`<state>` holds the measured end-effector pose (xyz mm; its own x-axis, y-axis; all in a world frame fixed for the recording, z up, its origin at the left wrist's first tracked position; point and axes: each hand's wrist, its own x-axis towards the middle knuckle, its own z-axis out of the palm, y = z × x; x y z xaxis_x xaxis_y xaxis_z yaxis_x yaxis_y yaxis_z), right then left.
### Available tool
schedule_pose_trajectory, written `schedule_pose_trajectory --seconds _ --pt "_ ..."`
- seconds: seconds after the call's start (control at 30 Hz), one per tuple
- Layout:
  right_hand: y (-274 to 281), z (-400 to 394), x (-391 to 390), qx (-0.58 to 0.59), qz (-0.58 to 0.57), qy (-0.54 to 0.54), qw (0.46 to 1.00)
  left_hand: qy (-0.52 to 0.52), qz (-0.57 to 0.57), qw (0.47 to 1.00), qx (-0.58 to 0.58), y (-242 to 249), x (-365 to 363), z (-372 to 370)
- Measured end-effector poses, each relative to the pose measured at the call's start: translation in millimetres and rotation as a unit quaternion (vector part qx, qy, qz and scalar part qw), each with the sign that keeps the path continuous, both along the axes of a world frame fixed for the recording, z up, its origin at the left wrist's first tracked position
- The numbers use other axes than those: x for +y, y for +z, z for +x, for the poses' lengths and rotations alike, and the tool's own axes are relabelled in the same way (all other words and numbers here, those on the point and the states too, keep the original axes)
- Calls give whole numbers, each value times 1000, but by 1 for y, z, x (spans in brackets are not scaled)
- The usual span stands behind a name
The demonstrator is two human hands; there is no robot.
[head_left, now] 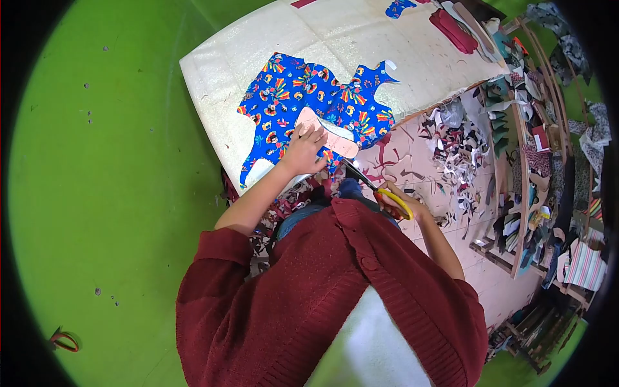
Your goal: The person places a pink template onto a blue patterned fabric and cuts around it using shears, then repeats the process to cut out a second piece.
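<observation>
My left hand [306, 152] lies flat, its fingers spread over a pale pink sole-shaped template [342, 146]. Under the template is a blue fabric piece [280, 90] with a colourful figure print and irregular cut edges. My right hand [412, 201] is wrapped round the handles of yellow-handled scissors [403, 206]. The scissor blades point up and left toward the fabric's near edge, close to the template's lower end. Whether the blades touch the cloth is too small to tell. A white curved shape [338, 131] shows along the template's upper side.
The cream-covered table [219, 68] carries dark red pieces [452, 31] and a small blue scrap [400, 8] at the far side. Fabric offcuts [454, 148] litter the tiled floor. A wooden rack [519, 187] stands at right, full of cloth and cut pieces.
</observation>
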<state>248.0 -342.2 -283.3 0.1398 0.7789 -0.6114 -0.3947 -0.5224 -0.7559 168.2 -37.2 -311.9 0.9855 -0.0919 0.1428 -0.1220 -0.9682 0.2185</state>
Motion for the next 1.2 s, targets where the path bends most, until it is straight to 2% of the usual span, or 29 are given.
schedule_pose_trajectory --seconds 0.13,0.53,0.83,0.9,1.13,1.2 --pt "-11 4 0 -19 1 4 1000 -31 22 996 78 6 5 -2" --pt "-9 5 7 14 14 3 1000 -37 35 995 90 12 7 -4" --pt "-10 4 20 39 55 -17 998 -20 -11 996 83 5 11 -9" --pt "-12 2 22 7 54 -43 998 -18 -15 997 77 4 9 -9" --pt "-9 6 24 7 104 -39 994 -14 -24 1000 13 -5 3 -8" --pt "-12 8 25 39 115 -8 993 -7 -26 1000 3 -7 0 -8"
